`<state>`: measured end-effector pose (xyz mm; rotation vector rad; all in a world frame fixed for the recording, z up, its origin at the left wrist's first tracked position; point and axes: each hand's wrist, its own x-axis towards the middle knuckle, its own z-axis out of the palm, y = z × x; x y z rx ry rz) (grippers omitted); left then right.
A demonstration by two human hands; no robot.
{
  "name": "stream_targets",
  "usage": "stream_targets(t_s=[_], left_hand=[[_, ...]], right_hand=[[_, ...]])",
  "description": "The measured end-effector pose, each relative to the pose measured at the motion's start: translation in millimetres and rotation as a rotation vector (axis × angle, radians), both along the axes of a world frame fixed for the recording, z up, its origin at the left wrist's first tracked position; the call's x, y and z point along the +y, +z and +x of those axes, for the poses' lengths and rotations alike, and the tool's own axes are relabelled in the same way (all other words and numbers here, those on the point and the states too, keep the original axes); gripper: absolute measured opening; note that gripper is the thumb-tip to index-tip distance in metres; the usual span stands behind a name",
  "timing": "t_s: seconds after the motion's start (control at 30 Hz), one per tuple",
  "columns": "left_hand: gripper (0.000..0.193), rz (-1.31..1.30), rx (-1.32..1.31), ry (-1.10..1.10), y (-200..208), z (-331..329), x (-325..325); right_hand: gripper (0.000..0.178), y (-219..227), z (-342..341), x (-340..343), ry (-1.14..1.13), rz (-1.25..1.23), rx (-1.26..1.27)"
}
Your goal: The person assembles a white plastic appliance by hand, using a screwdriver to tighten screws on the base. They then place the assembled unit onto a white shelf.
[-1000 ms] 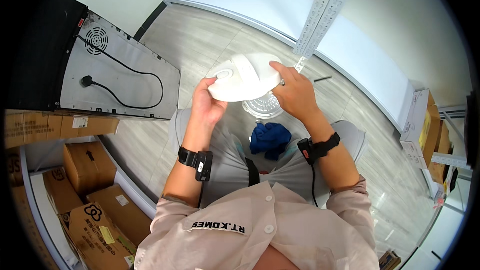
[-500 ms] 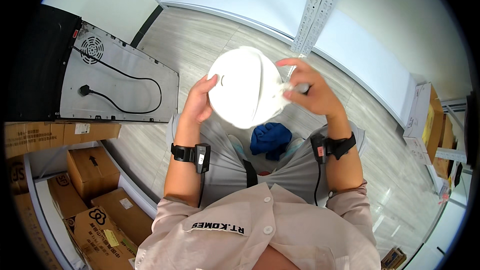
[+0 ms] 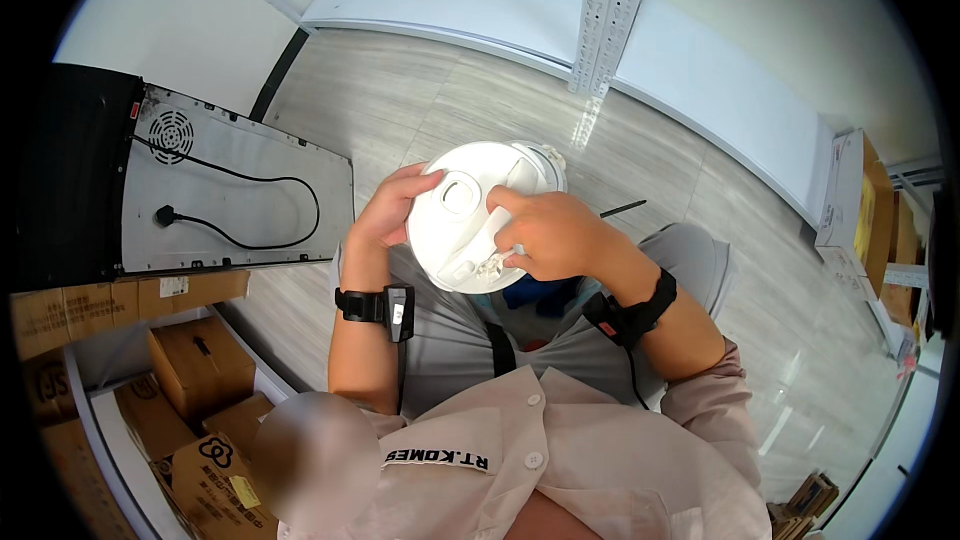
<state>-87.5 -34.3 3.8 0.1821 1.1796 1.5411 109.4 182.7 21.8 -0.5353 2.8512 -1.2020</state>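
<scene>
Above the person's lap [image 3: 440,318], the left hand [image 3: 393,204] clamps a white round housing [image 3: 440,242] at its ten o'clock edge, thumb on the face, remaining fingers mostly hidden behind. Across that face a raised bar [image 3: 482,233] slants from about one o'clock to seven, and the right hand [image 3: 556,232] is the nearer to it, reaching over from four o'clock with fingertips beside the bar and a small white fitting [image 3: 490,267] at six; whether they pinch either cannot be told. Towards five o'clock, blue cloth [image 3: 545,292] shows past the housing's rim
</scene>
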Motion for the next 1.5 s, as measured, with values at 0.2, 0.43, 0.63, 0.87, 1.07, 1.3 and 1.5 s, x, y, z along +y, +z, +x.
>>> stream_targets(t_s=[0.2, 0.43, 0.63, 0.87, 1.07, 1.3, 1.5], left_hand=[[0.043, -0.139, 0.096, -0.011, 1, 0, 22], [0.052, -0.196, 0.317, -0.089, -9, -11, 43], [0.063, -0.79, 1.249, 0.068, -10, 2, 66], [0.053, -1.007, 1.073, -0.147, -55, 8, 56], [0.037, -0.858, 0.344, 0.346, -148, 5, 59], [0.041, -0.862, 0.007, 0.633, -212, 40, 43], [0.064, -0.948, 0.255, 0.517, -263, 70, 50]], right_hand=[[0.013, -12, -2, 8, -0.013, -0.038, -0.118], [0.015, -29, -8, 15, -0.086, -0.018, -0.155], [0.026, -60, -31, 39, -0.225, 0.081, -0.233], [0.035, -93, -62, 57, -0.257, 0.32, -0.393], [0.042, -122, -77, 52, -0.24, 0.394, -0.54], [0.044, -138, -91, 38, -0.208, 0.44, -0.628], [0.04, -144, -108, 29, -0.169, 0.468, -0.607]])
